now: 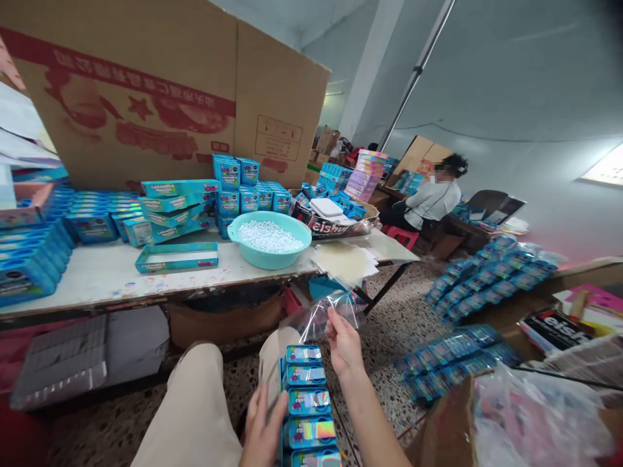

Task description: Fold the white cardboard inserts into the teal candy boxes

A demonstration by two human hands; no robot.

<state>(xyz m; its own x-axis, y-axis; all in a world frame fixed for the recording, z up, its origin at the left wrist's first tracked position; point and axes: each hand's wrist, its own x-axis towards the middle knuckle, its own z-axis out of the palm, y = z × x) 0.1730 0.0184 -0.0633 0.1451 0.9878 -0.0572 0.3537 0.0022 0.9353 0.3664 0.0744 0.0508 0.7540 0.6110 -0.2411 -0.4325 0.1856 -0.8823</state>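
A long blue tray (281, 415) holding a row of several small blue candy tins (307, 402) lies at my lap, low in the middle of the view. My left hand (263, 415) rests along the left side of this row, its fingers spread against it. Above the far end of the row, my right hand (343, 340) pinches the edge of a clear plastic bag (316, 318). The film is see-through and shiny, and its near part seems to reach towards the tins; how far it covers them I cannot tell.
On the white table (107, 272) stand blue boxes (92, 217), an open display tray (178, 257) and a turquoise basin (270, 259) of white candies. Clear film sheets (345, 259) lie at its right end. Wrapped packs (448, 360) and a carton (445, 421) are at right. A person (435, 198) sits farther back.
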